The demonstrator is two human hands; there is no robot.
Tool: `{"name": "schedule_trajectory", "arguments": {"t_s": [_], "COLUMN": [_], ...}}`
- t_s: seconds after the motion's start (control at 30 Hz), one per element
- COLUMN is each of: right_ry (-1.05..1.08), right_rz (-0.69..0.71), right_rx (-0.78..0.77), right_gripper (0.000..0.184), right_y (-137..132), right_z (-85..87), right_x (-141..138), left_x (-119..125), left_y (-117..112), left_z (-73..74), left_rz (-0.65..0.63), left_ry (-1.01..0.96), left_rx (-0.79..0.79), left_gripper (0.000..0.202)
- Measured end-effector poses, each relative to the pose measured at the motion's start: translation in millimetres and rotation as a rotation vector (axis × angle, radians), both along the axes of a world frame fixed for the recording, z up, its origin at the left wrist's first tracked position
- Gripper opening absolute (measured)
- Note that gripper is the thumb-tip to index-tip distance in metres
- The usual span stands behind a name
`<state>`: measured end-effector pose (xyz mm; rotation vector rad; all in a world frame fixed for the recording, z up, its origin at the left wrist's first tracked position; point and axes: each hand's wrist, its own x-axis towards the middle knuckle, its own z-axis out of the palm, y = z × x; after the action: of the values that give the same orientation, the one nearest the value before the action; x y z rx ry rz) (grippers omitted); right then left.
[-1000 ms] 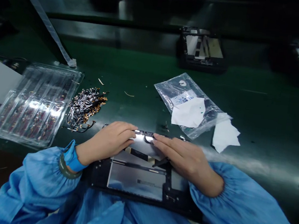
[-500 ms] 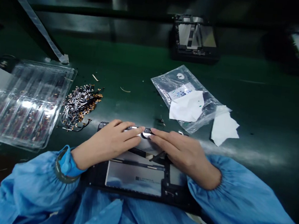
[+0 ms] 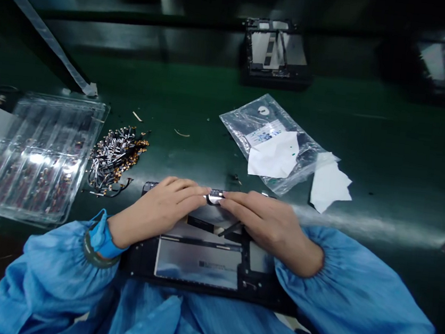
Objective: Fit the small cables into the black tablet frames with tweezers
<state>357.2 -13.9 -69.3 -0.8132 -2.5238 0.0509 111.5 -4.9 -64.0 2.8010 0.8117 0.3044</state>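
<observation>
An opened black tablet (image 3: 197,265) lies in front of my body, its silver inner plates showing. My left hand (image 3: 170,204) rests over its far left part, fingers close together and fingertips pressed at the far edge. My right hand (image 3: 267,220) mirrors it from the right. Between the two sets of fingertips shows a small black and silver part (image 3: 215,195) on that edge. A thin dark strip or stick (image 3: 230,229) juts from under my right hand; what it is I cannot make out. Both thumbs are mostly hidden.
To the left are a pile of small cables (image 3: 115,157) and a clear compartment tray (image 3: 38,159). Beyond my hands lie a plastic bag (image 3: 264,113) and torn white paper (image 3: 330,183). Black device frames (image 3: 275,52) are stacked farther back. A slanted pale bar (image 3: 41,23) stands at upper left.
The whole view has shifted slightly, so things sit a little farther left. Both hands stay at the tablet's far edge, with fingertips at almost the same spot.
</observation>
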Motion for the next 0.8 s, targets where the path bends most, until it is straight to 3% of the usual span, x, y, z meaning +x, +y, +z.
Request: {"name": "schedule_trajectory", "arguments": {"t_s": [0.17,0.4,0.8], "right_ry": [-0.032,-0.171,-0.213], "right_rz": [-0.027,-0.034,-0.106], "right_rx": [0.040,0.074,0.126], "right_gripper": [0.025,0.030,0.027], "right_y": [-3,-11,-21], "right_z": [5.9,9.9,8.3], "right_x": [0,3,10], "left_x": [3,-2,3], "left_y": [-1,6,-2], "left_z": [7.0,-1.6,9.7], "left_rz": [-0.008,0.058,-0.027], "left_ry": [0.138,0.010,0.168], "left_rx": [0.072,-0.131,0.151], "left_gripper": [0.026,0.044,0.035]}}
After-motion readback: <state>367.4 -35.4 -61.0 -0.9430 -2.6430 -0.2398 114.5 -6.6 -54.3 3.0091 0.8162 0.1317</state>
